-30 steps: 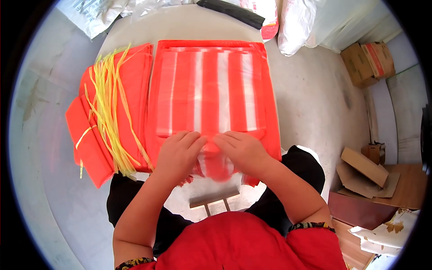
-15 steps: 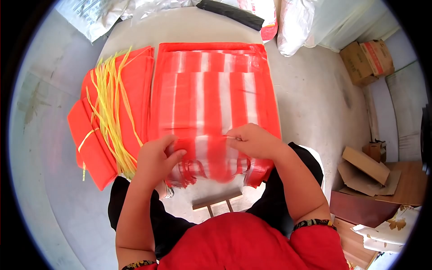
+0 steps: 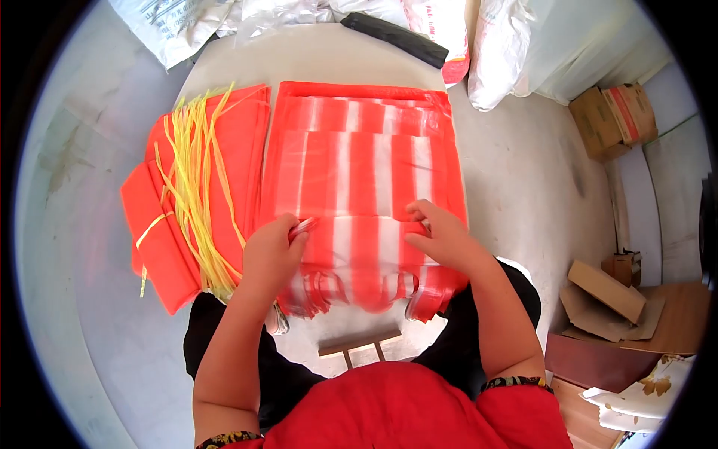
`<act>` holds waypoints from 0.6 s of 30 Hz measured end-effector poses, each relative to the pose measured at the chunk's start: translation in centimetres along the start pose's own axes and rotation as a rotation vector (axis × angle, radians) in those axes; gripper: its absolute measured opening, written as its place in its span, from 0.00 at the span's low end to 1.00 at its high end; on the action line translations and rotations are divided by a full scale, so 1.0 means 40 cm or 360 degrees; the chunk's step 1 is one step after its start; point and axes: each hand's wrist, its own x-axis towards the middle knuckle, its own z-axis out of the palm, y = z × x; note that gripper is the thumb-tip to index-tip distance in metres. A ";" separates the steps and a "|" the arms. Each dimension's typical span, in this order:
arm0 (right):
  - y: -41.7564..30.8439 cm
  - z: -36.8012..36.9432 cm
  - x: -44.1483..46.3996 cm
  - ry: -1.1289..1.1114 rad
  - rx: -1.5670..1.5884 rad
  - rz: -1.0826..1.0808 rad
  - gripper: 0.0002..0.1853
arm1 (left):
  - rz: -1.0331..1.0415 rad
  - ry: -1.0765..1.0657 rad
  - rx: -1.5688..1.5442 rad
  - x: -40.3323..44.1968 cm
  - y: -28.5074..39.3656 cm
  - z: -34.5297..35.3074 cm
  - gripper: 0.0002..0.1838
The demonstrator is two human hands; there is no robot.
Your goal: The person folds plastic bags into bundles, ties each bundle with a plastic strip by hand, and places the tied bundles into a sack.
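Observation:
A stack of red-and-white striped plastic bags [image 3: 363,172] lies in front of me, its cut, handle-like ends hanging over the table edge nearest my body. At the left side of the top bag, my left hand [image 3: 273,251] pinches a folded bit of its edge between thumb and fingers. My right hand [image 3: 445,238] is over the right part of the same bag, thumb and curled fingers apart, with nothing visible between them. Whether its fingertips touch the plastic is hard to tell.
Left of the stack lie folded red sheets [image 3: 243,142] with a bundle of yellow strips [image 3: 196,179] on top. A black roll [image 3: 395,40] rests at the table's far edge near white sacks [image 3: 499,52]. Cardboard boxes [image 3: 613,120] stand on the right.
My hands have moved apart: the right hand slid right and its fingers opened, while the left hand now pinches the bag's edge. The view has shifted slightly.

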 end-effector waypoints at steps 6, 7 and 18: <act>0.044 -0.027 -0.085 0.0062 -0.0089 0.0201 0.18 | -0.0161 0.0070 0.0081 0.000 0.005 0.016 0.13; 0.056 -0.021 -0.094 0.0038 -0.0205 0.0120 0.17 | -0.0206 0.0056 0.0151 0.000 0.008 0.013 0.13; 0.022 -0.035 -0.130 -0.0120 -0.0538 -0.0066 0.27 | 0.0147 -0.0210 0.0025 -0.060 -0.009 -0.058 0.21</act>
